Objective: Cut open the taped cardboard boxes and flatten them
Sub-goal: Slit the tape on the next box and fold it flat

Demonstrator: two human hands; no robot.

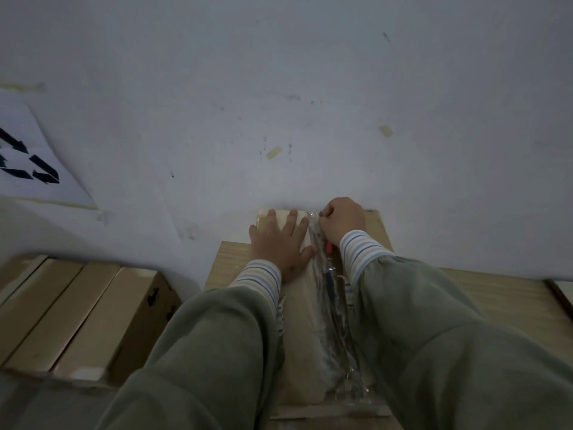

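While more boxes (77, 318) sit stacked at the left, the left hand (280, 246) lies flat and open on the taped box (302, 336) on the wooden table (508, 305). The right hand (342, 221) is a fist on a cutter (328, 248) at the tape (333, 330).

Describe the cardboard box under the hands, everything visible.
The cardboard box is pale tan, long and narrow, lying flat on a wooden surface with its far end at the wall. Clear, wrinkled tape runs along its top seam. The left hand presses flat on it; the right hand is fisted at the tape's far end.
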